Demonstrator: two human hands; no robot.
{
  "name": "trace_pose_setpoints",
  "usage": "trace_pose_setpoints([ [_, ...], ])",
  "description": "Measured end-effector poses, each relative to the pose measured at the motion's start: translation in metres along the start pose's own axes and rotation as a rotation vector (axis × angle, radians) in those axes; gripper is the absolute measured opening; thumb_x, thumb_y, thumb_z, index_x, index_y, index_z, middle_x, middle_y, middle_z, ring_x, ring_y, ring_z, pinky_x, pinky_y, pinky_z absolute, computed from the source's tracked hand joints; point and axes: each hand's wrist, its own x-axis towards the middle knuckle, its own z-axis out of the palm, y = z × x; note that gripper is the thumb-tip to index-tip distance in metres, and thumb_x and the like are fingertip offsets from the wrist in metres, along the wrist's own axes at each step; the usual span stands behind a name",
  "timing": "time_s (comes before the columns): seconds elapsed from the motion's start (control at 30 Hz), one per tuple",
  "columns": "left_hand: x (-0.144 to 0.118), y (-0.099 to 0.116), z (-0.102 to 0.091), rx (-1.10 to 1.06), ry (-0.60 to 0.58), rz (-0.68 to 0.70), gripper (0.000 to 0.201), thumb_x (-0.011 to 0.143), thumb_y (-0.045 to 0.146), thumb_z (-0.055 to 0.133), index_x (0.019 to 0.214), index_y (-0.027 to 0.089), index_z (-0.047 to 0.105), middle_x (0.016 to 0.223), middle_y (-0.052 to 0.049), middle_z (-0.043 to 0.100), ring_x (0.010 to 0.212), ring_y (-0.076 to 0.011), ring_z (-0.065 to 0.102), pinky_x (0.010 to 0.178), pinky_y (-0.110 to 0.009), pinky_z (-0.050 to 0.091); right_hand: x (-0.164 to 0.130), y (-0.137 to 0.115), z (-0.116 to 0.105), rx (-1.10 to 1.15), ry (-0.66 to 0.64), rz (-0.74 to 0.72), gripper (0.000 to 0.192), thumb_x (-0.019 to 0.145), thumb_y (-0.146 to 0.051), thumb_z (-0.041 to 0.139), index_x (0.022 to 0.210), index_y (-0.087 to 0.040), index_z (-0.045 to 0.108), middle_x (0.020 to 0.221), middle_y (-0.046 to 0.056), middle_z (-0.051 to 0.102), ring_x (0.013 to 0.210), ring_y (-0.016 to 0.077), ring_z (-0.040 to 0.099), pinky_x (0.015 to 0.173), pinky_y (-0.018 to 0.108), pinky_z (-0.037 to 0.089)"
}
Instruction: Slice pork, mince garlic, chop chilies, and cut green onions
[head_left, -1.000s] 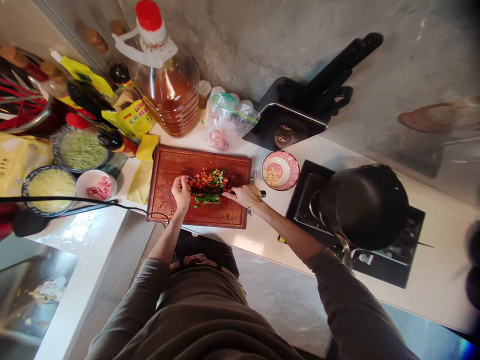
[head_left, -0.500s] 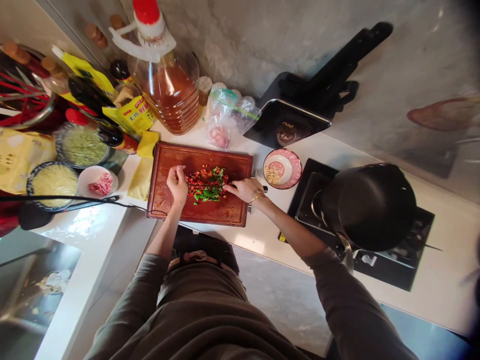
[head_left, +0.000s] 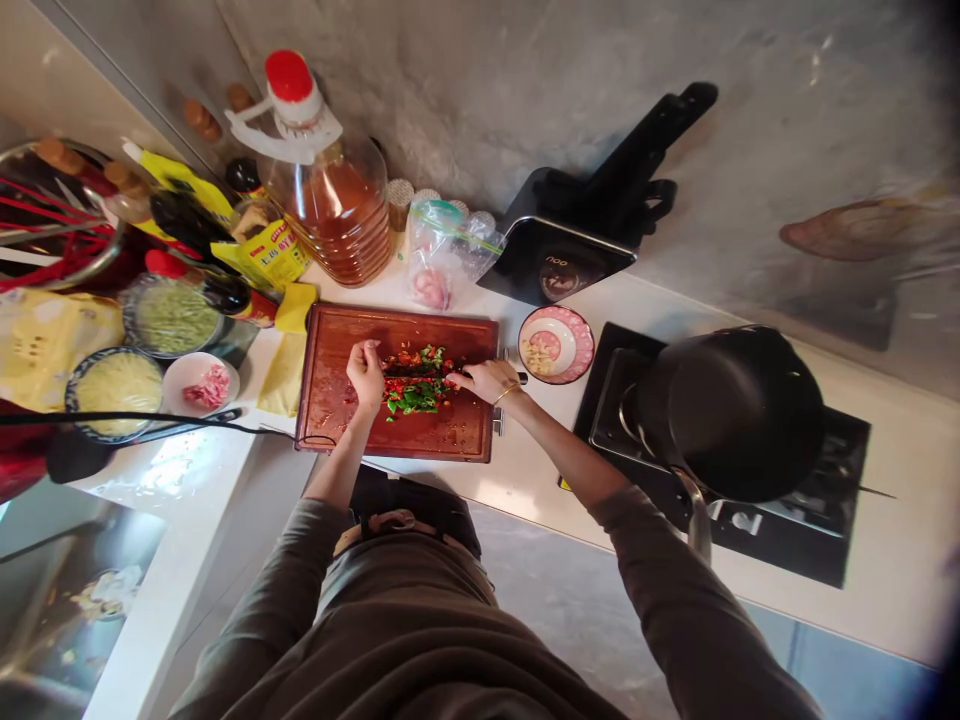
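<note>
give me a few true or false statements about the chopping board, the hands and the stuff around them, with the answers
1. The right hand grips a knife handle at the right edge of the reddish-brown wooden chopping board. True.
2. The left hand rests on the black pot. False: it sits on the board beside the pile of chopped red and green vegetables.
3. The small pink-rimmed dish lies between the board and the black stove. True.
4. The large oil bottle has a green cap. False: the cap is red.
5. The pot stands on the chopping board. False: it stands on the stove.
</note>
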Motion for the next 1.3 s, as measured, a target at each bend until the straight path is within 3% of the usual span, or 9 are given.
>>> trace_pose_setpoints([
  [0.13, 0.001, 0.000, -0.008, -0.035, 0.017, 0.000, 0.040, 0.085, 0.054, 0.047, 0.079, 0.016, 0.057, 0.051, 0.007, 0.042, 0.044, -0.0050, 0.036, 0.045, -0.020, 0.027, -0.005, -0.006, -0.003, 0.020, 0.003, -0.010, 0.082, 0.080, -0.077, 0.010, 0.094, -0.025, 0.072, 0.091, 0.011, 0.073, 0.086, 0.0228, 0.067, 0.068, 0.028, 0.041],
  [0.37, -0.005, -0.004, -0.010, 0.032, -0.055, 0.007, 0.042, 0.085, 0.056, 0.047, 0.082, 0.016, 0.059, 0.049, 0.007, 0.041, 0.044, -0.0058, 0.037, 0.046, -0.020, 0.029, -0.002, -0.010, 0.009, 0.004, 0.017, 0.012, 0.074, 0.084, -0.071, 0.016, 0.105, -0.026, 0.069, 0.093, 0.010, 0.073, 0.089, 0.0211, 0.067, 0.069, 0.026, 0.041],
  [0.53, 0.014, 0.010, -0.003, -0.010, -0.026, 0.080, 0.040, 0.086, 0.054, 0.046, 0.081, 0.017, 0.059, 0.048, 0.007, 0.040, 0.042, -0.0055, 0.035, 0.045, -0.020, 0.026, -0.002, -0.004, -0.017, 0.029, 0.035, 0.011, 0.083, 0.080, -0.077, 0.010, 0.098, -0.025, 0.072, 0.094, 0.011, 0.072, 0.089, 0.0233, 0.066, 0.068, 0.028, 0.042],
  [0.67, 0.026, 0.002, 0.014, -0.050, -0.044, 0.050, 0.041, 0.085, 0.055, 0.047, 0.078, 0.016, 0.057, 0.047, 0.007, 0.039, 0.041, -0.0058, 0.034, 0.044, -0.021, 0.025, 0.010, 0.009, -0.031, 0.023, 0.026, 0.020, 0.085, 0.079, -0.078, 0.011, 0.092, -0.022, 0.073, 0.095, 0.013, 0.072, 0.091, 0.0240, 0.065, 0.071, 0.029, 0.042],
  [0.8, 0.022, -0.008, 0.026, -0.031, -0.085, 0.021, 0.040, 0.085, 0.054, 0.048, 0.080, 0.017, 0.059, 0.049, 0.007, 0.040, 0.043, -0.0058, 0.035, 0.046, -0.020, 0.026, 0.020, 0.018, -0.018, 0.030, 0.008, 0.019, 0.080, 0.082, -0.075, 0.014, 0.096, -0.021, 0.072, 0.096, 0.012, 0.072, 0.091, 0.0232, 0.066, 0.073, 0.028, 0.041],
  [0.9, 0.021, -0.003, 0.031, 0.032, -0.106, 0.054, 0.038, 0.086, 0.052, 0.048, 0.083, 0.017, 0.061, 0.050, 0.006, 0.043, 0.046, -0.0067, 0.038, 0.049, -0.021, 0.029, 0.018, 0.021, -0.007, 0.031, 0.029, 0.048, 0.075, 0.086, -0.070, 0.015, 0.101, -0.022, 0.070, 0.097, 0.012, 0.072, 0.091, 0.0228, 0.066, 0.071, 0.028, 0.041],
  [1.13, 0.017, -0.001, 0.024, 0.024, -0.154, 0.073, 0.037, 0.088, 0.051, 0.045, 0.083, 0.017, 0.060, 0.048, 0.006, 0.041, 0.043, -0.0068, 0.037, 0.047, -0.021, 0.029, -0.001, 0.018, 0.003, 0.051, 0.021, 0.057, 0.081, 0.082, -0.074, 0.010, 0.093, -0.023, 0.072, 0.093, 0.011, 0.072, 0.087, 0.0235, 0.067, 0.069, 0.029, 0.042],
  [1.3, 0.009, -0.004, 0.026, 0.085, -0.203, 0.076, 0.038, 0.087, 0.052, 0.045, 0.084, 0.017, 0.061, 0.049, 0.006, 0.042, 0.045, -0.0065, 0.039, 0.049, -0.020, 0.031, -0.007, 0.013, 0.016, 0.061, 0.004, 0.127, 0.077, 0.085, -0.071, 0.012, 0.098, -0.022, 0.070, 0.094, 0.010, 0.072, 0.089, 0.0228, 0.066, 0.070, 0.029, 0.042],
])
